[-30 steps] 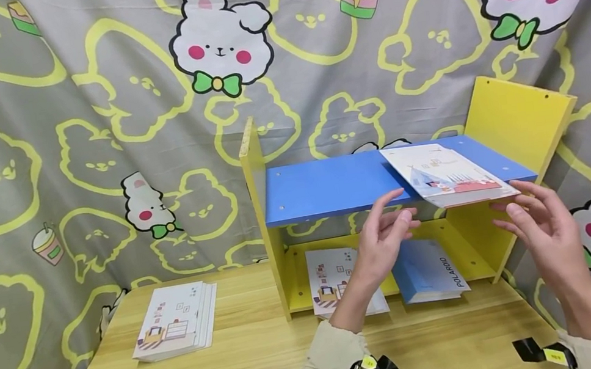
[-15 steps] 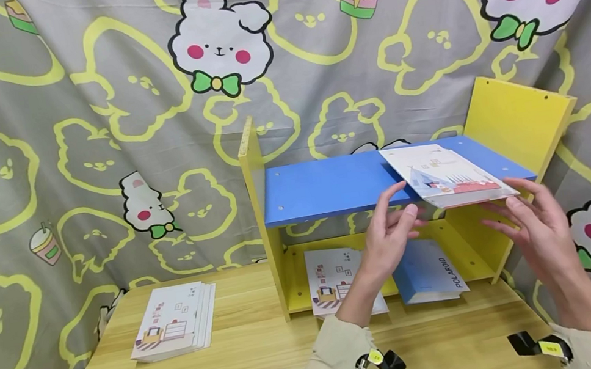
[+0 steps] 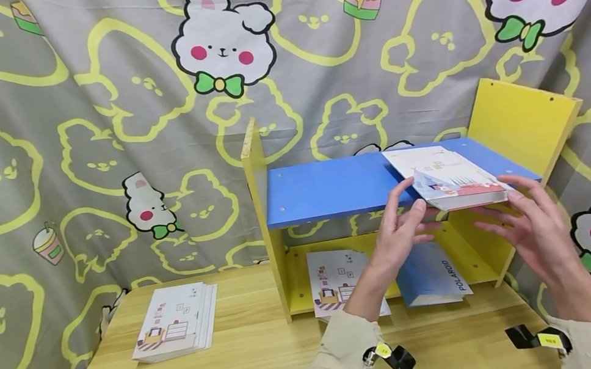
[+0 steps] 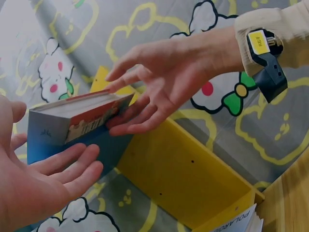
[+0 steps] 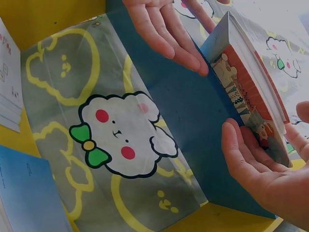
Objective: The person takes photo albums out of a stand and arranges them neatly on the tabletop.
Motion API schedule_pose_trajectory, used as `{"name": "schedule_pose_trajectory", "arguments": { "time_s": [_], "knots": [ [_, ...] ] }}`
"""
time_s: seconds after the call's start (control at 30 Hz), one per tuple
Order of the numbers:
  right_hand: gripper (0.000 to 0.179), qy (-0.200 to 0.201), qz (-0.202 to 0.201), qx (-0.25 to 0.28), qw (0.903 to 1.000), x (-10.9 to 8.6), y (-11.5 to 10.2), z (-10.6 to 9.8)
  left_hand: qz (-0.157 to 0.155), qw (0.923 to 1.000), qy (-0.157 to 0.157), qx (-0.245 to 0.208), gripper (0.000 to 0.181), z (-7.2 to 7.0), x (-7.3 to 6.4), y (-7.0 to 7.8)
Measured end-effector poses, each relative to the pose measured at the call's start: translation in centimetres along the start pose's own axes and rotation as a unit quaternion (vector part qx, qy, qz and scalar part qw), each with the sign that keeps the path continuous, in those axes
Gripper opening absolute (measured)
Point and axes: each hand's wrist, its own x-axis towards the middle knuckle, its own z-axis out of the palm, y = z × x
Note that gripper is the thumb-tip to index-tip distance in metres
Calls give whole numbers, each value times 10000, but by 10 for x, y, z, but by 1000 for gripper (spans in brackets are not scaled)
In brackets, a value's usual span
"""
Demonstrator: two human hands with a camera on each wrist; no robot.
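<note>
Lying flat on the blue shelf board [image 3: 329, 188] of a yellow-sided rack [image 3: 520, 117], a small stack of illustrated booklets [image 3: 446, 175] juts a little past the board's front edge, toward its right end. Both hands are at that overhanging edge — the left hand [image 3: 403, 233] with fingers straight and spread, its fingertips at the stack's left front corner, and the right hand [image 3: 527, 223] likewise loose-fingered, its fingertips against the underside on the right. Neither hand curls round the stack; from the wrist views the touch looks light, though whether the left fingertips actually meet the cover is hard to tell.

Below, on the rack's lower level, sit another illustrated booklet [image 3: 334, 275] and a blue Polaroid book [image 3: 431, 275]. Well to the left on the wooden table [image 3: 251, 362] rests a separate pile of booklets [image 3: 176, 319].
</note>
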Motion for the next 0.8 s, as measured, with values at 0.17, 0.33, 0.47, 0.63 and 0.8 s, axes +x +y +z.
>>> {"name": "schedule_pose_trajectory", "arguments": {
  "time_s": [0.17,0.33,0.47,0.63,0.8],
  "knots": [
    [35,-5,2,608,9982,6,4,-2,-94,9999,-48,-47,47,2,4,-1],
    [34,33,0,944,9955,9,7,-4,-162,9997,97,-143,46,7,9,-2],
    [36,102,74,1055,9943,9,9,-5,-297,9990,170,-276,41,12,12,-3],
    [36,19,15,1290,9916,11,10,-6,-305,9985,122,-446,40,15,15,-4],
    [35,-79,22,1375,9905,15,13,-6,-270,9949,-129,-963,43,13,16,-2]
  ]
}}
